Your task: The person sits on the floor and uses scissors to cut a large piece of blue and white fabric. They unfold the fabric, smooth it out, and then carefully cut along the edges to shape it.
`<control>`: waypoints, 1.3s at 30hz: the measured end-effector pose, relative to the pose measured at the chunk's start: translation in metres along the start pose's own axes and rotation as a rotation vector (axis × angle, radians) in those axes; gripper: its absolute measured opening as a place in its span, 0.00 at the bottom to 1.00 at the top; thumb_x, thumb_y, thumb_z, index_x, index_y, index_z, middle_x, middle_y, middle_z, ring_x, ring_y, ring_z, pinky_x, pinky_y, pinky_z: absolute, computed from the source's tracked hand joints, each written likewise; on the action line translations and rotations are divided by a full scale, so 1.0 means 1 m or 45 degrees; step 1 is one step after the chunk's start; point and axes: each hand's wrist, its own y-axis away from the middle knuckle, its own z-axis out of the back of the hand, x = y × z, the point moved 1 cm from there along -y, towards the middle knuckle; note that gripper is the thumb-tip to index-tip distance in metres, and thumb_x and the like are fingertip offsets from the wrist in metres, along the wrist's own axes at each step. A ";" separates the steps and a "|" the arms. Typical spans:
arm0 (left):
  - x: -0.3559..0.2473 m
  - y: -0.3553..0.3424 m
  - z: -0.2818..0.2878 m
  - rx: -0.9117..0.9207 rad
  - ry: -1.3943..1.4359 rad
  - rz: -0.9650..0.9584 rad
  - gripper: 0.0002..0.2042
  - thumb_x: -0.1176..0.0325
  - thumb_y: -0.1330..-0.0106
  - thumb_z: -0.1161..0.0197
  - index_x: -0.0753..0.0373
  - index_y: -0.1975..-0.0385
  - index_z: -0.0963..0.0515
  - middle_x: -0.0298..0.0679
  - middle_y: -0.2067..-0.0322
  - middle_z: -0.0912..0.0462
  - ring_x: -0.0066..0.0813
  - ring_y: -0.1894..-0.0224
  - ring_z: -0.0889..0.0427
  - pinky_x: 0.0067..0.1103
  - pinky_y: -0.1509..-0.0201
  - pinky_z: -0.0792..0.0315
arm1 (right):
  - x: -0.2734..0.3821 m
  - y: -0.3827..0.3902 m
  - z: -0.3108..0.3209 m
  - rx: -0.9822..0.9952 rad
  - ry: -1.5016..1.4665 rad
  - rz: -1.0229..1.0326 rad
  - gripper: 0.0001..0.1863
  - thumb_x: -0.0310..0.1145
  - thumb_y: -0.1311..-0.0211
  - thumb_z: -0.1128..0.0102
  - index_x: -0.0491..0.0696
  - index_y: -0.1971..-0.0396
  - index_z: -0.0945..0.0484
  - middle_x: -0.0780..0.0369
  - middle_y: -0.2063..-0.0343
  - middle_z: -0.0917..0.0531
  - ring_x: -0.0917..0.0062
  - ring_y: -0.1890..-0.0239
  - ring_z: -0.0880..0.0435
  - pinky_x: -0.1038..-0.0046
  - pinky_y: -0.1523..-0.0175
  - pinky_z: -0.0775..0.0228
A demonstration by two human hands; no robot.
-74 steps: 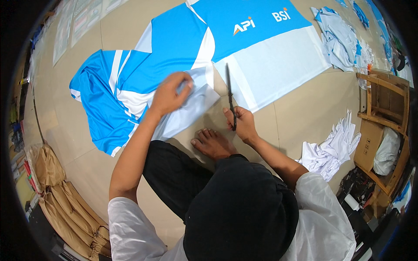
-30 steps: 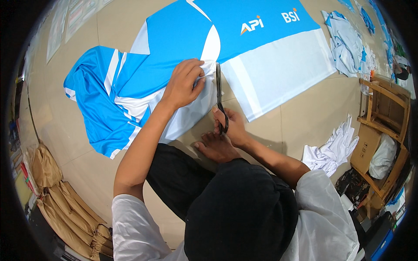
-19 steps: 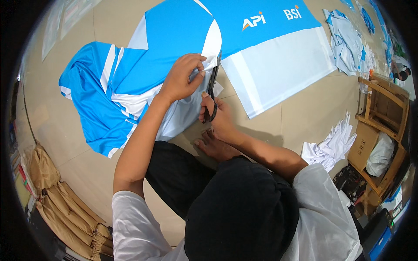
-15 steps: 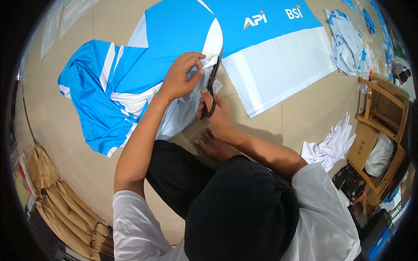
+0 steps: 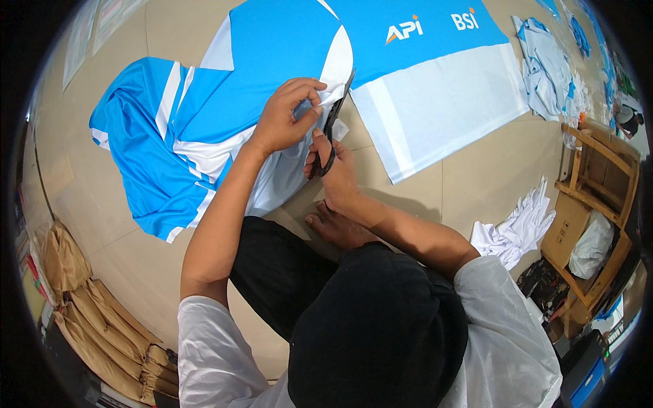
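Observation:
A blue and white garment [image 5: 272, 61] lies spread across the tiled floor in front of me, its left part bunched in folds. My left hand [image 5: 289, 115] pinches the white edge of this cloth between thumb and fingers. In my right hand [image 5: 333, 166] is a pair of black scissors [image 5: 335, 117], thumb through a handle loop. The blades point away from me along the cloth's edge, just right of my left fingers. Whether cloth lies between the blades cannot be made out. Beyond them, a pale blue panel [image 5: 449, 112] joins the blue fabric with printed lettering.
White cloth scraps [image 5: 513, 228] lie on the floor to the right. A wooden frame [image 5: 605, 153] stands there with a cardboard box [image 5: 568, 228] and a plastic bag. Pale blue cloth pieces [image 5: 546, 71] are heaped at far right. Brown wrapped bundles [image 5: 109, 333] sit at lower left.
The scissors tilt slightly more to the right, and their tips sit a little farther right. The garment's upper part has shifted slightly right. Both hands keep their grip.

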 end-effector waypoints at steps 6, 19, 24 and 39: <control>0.000 0.000 -0.001 -0.009 -0.015 0.006 0.07 0.77 0.36 0.32 0.61 0.64 0.24 0.43 0.41 0.13 0.45 0.32 0.20 0.36 0.28 0.28 | 0.002 0.000 -0.003 -0.004 -0.023 -0.010 0.24 0.53 0.26 0.32 0.47 0.68 0.24 0.65 0.77 0.21 0.78 0.77 0.20 0.73 0.70 0.27; -0.001 0.001 -0.002 -0.002 0.019 0.028 0.07 0.78 0.37 0.32 0.61 0.65 0.24 0.42 0.41 0.13 0.44 0.32 0.21 0.36 0.28 0.28 | 0.006 0.000 -0.009 -0.003 -0.059 -0.017 0.21 0.50 0.24 0.33 0.47 0.67 0.25 0.66 0.77 0.22 0.78 0.77 0.20 0.73 0.70 0.28; -0.001 0.001 -0.003 -0.004 -0.015 0.025 0.07 0.78 0.37 0.32 0.61 0.65 0.24 0.42 0.41 0.13 0.44 0.32 0.21 0.36 0.29 0.28 | 0.005 -0.001 -0.008 0.007 -0.057 -0.004 0.21 0.50 0.23 0.34 0.47 0.68 0.25 0.66 0.77 0.23 0.78 0.77 0.21 0.73 0.70 0.29; 0.000 0.001 -0.003 -0.021 -0.014 -0.009 0.07 0.78 0.37 0.32 0.61 0.65 0.24 0.42 0.42 0.13 0.45 0.32 0.20 0.37 0.28 0.28 | 0.004 -0.002 -0.004 -0.023 -0.025 0.023 0.20 0.47 0.25 0.34 0.47 0.69 0.25 0.65 0.79 0.23 0.78 0.79 0.23 0.73 0.72 0.32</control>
